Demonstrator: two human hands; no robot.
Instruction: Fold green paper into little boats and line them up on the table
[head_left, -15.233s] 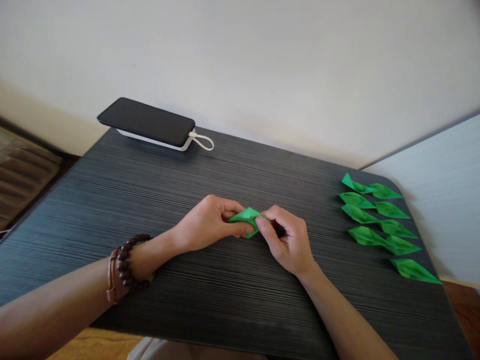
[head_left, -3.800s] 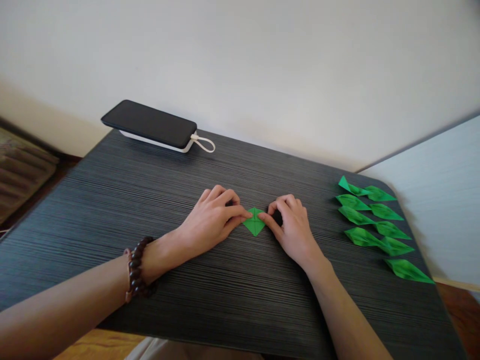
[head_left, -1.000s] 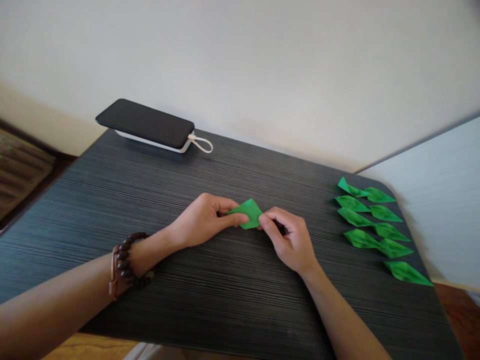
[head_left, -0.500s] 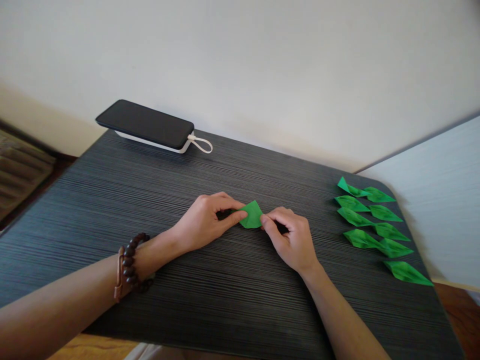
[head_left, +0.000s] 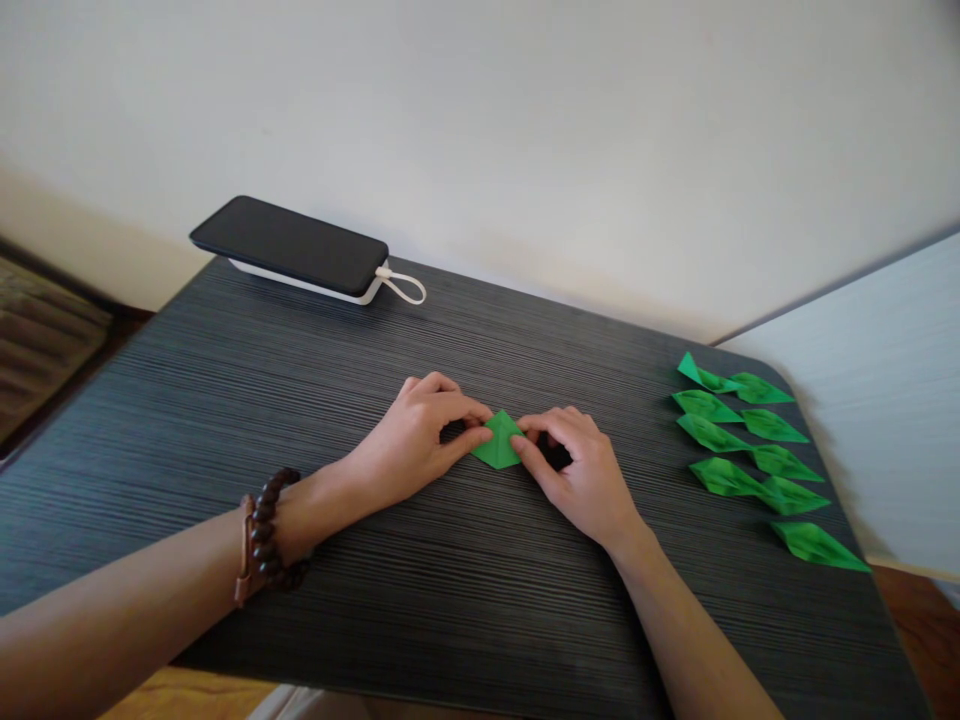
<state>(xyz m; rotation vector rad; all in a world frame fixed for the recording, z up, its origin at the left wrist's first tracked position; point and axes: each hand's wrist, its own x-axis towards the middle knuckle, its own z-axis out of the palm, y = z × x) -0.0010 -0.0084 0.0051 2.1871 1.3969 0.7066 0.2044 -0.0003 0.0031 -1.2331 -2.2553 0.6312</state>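
Note:
A small folded piece of green paper, diamond-shaped with a crease down its middle, is held just over the dark table. My left hand pinches its left side between thumb and fingers. On the right side, my right hand grips it the same way, the thumb lying on the front face. The fingertips behind the paper are partly hidden. Dark beads and a brown band circle my left wrist.
Several folded green paper pieces lie in rows along the right of the dark wood-grain table. A black phone with a short white cable rests on a white block at the back left. A pale wall stands behind.
The green paper has turned and now shows a symmetrical diamond with a centre crease. My right hand has shifted slightly left, its thumb now on the paper's face.

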